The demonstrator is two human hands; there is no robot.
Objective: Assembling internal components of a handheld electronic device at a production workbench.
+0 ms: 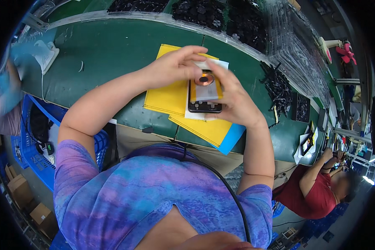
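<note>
An opened black phone-shaped device [205,107] lies on a white sheet [189,113] in front of me. A round copper coil [205,79] sits near its far end, above a pale panel with yellow edges. My right hand [237,100] wraps round the device's right side, fingers at its far end and near its lower edge. The thumb and fingers of my left hand [175,66] come together at the coil's upper left. Whatever sits between those fingertips is hidden. Yellow sheets [164,93] lie under the white one, and a blue sheet [231,139] shows at the near right.
Black strips [277,89] are heaped at the right, beside stacked clear trays [285,37]. More trays of black parts [200,14] line the far edge. Left stands a blue crate [39,166]. Co-workers sit at both sides, one in a red shirt [310,193].
</note>
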